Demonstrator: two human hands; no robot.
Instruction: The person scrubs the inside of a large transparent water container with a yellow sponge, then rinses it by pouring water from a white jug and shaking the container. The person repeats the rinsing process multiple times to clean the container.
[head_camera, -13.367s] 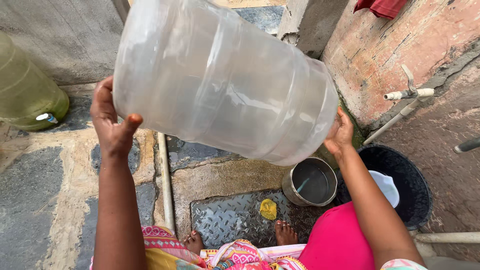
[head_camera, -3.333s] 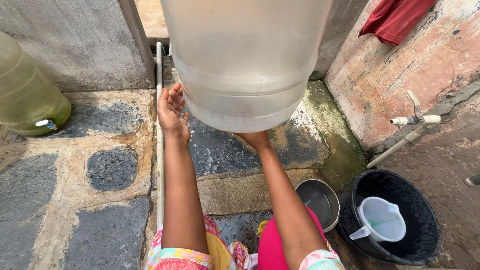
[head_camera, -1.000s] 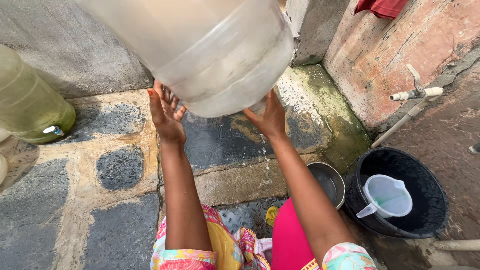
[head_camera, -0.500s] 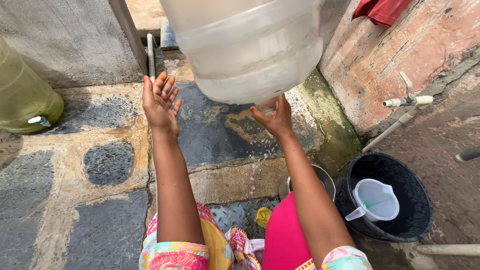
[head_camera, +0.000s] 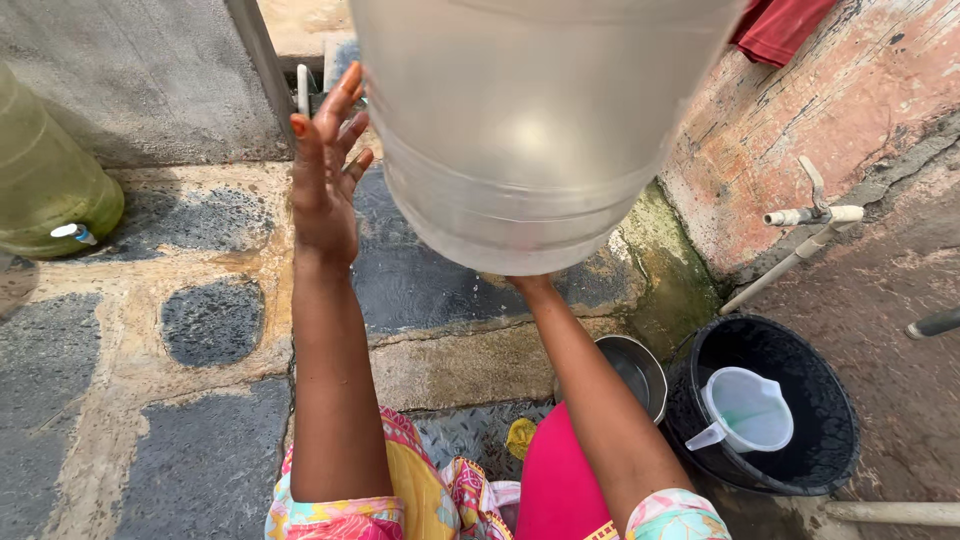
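I hold a large clear plastic water jug (head_camera: 530, 130) up in front of me, its ribbed bottom turned toward me and a little water inside. My left hand (head_camera: 325, 185) lies flat against the jug's left side, fingers spread. My right hand (head_camera: 528, 283) supports the bottom from underneath. Only its wrist shows, and the fingers are hidden behind the jug.
A green water jug with a tap (head_camera: 45, 185) stands at the left on the wet stone floor. At lower right are a black bucket (head_camera: 830, 440) holding a white measuring jug (head_camera: 745, 410), a steel pot (head_camera: 650, 365) and a yellow sponge (head_camera: 518, 437). A pipe tap (head_camera: 810, 213) juts from the brick wall.
The jug has swung from a tilt to nearly upright and nearer to me. My left hand has come in against its side, and my right hand has slipped under its bottom.
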